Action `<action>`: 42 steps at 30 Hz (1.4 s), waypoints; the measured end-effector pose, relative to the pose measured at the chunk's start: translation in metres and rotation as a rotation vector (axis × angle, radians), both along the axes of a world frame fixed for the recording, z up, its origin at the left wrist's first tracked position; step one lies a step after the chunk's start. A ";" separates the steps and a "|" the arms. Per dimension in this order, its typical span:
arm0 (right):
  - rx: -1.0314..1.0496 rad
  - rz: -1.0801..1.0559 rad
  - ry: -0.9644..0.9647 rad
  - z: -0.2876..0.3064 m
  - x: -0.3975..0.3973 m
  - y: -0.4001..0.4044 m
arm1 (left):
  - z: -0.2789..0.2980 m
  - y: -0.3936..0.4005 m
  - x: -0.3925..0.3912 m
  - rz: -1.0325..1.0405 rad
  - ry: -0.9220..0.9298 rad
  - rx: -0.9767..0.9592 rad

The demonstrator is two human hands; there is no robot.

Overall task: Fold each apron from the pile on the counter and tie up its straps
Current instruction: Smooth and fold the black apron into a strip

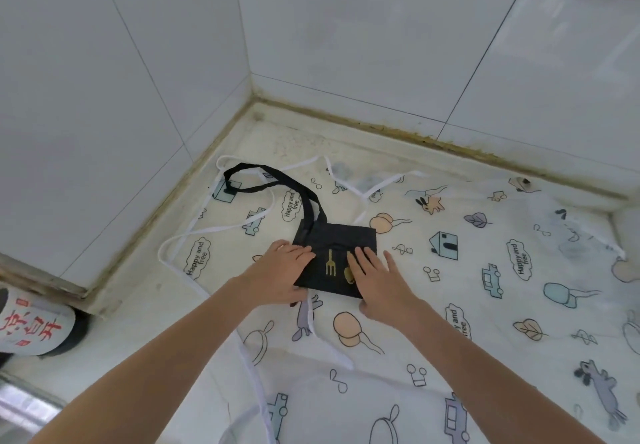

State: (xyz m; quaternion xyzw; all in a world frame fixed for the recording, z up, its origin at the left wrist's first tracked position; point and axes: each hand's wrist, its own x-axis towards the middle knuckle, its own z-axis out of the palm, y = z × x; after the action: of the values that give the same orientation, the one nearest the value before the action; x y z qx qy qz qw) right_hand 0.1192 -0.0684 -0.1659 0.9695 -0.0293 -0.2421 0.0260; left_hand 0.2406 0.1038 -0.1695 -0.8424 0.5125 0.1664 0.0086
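A: Black apron (334, 256)?
B: Folded small, middle of the table (194, 339), on a spread printed apron (485, 305). Left hand (282, 275) and right hand (375, 279) apart, fingers flat, pressing it.
A: Handling?
B: Looks soft, light, springs open. Pin the fold, take the black strap (273, 177) at far left.

The folded apron (337, 256) lies on spread aprons (485, 270) covering the desk (145, 322), its strap (273, 180) looping behind-left toward the wall corner.
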 end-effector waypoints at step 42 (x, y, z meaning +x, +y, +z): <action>1.142 -1.074 -0.364 0.152 -0.042 -0.125 | 0.146 -0.118 -0.021 0.000 0.189 -0.388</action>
State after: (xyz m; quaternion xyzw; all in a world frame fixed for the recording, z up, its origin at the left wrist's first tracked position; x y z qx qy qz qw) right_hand 0.0773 -0.1932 -0.0137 0.7107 -0.3671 -0.0373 -0.5990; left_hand 0.2193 -0.0145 -0.0237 -0.8089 0.5335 0.1428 -0.2017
